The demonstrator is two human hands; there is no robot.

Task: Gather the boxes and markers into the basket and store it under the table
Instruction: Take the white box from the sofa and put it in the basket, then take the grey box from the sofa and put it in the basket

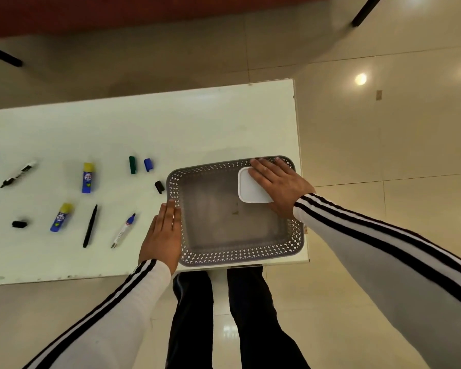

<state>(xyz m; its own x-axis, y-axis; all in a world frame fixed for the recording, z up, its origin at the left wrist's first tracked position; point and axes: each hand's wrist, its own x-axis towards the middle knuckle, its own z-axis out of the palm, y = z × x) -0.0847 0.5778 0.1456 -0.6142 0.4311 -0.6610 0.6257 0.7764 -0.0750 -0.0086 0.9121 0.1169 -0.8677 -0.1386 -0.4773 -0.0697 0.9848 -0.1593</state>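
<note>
My white sleeves (133, 302) striped black, grey diamond-latticed basket (240, 255), white box (250, 187), blue glue sticks (87, 177) capped yellow, whitish table (144, 123)

The person wears a white long-sleeved top. The left sleeve (104, 315) and the right sleeve (383, 249) each carry black stripes that run lengthwise down the arm to the cuff, with narrow white bands between them. The fabric looks smooth and fits fairly close, with soft folds along the forearm. The cuffs end at the wrists, and the left hand (161, 235) and right hand (277, 182) are bare beyond them. The legs are in dark, near-black trousers (192, 315), with a thin paler seam line near the top of the left leg.
</note>
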